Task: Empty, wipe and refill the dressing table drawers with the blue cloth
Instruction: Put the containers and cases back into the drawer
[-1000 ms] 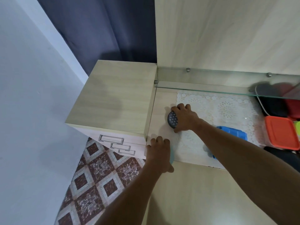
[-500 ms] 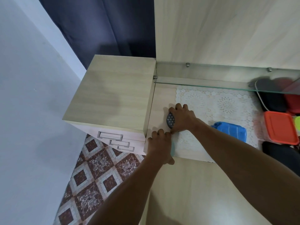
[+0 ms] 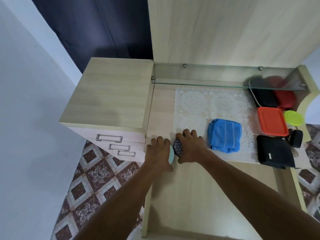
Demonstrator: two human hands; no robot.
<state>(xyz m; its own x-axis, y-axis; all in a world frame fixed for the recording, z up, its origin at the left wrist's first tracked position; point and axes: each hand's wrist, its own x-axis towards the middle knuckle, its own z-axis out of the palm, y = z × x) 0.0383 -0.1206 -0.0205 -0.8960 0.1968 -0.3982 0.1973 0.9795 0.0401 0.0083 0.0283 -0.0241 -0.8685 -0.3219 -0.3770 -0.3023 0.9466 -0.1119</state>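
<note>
The folded blue cloth (image 3: 224, 135) lies on the white lace mat (image 3: 204, 108) of the dressing table top. At the table's front left edge my right hand (image 3: 189, 146) grips a dark patterned round case (image 3: 178, 147). Right beside it my left hand (image 3: 158, 153) covers a pale teal round case (image 3: 171, 155), which shows only at its rim. A wide empty drawer (image 3: 207, 196) stands open below my forearms. The side cabinet (image 3: 110, 94) has three small drawers (image 3: 114, 144), all pushed in.
Taken-out things sit at the table's right: a box with an orange lid (image 3: 271, 121), a green-lidded tub (image 3: 293, 117), a black wallet (image 3: 275, 154), a small black pouch (image 3: 296, 138), black and red cases (image 3: 273, 96). A glass shelf (image 3: 225, 75) runs across the back. Patterned floor tiles (image 3: 97, 179) lie left.
My right hand has slid the dark patterned case toward the front edge, next to my left hand. The view has pulled back and shows the cloth and the open drawer.
</note>
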